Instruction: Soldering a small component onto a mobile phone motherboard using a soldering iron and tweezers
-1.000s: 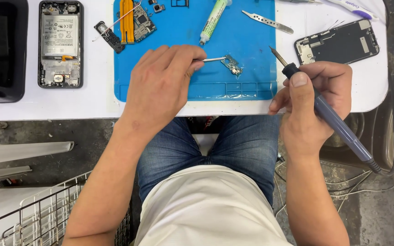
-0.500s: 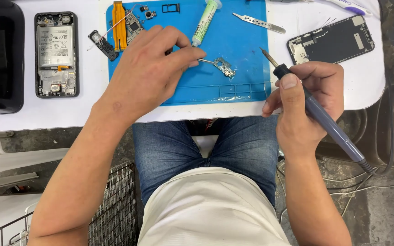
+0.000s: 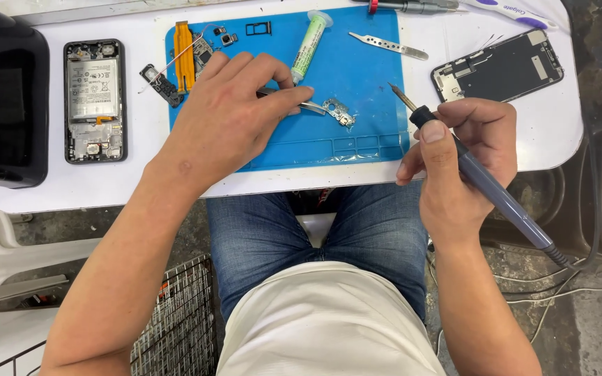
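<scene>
Both hands were closed: left hand (image 3: 228, 118) pinched tweezers (image 3: 294, 102) on the small circuit board (image 3: 338, 111). Right hand (image 3: 465, 157) gripped the soldering iron (image 3: 482, 184); you needed a steady tip.

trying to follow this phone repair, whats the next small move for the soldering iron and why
Probably bring the soldering iron tip down and left onto the small circuit board. The left hand has tweezers pinning that board on the blue mat, while the right hand holds the iron pen-style, its tip in the air just right of the board, not touching it.
</scene>
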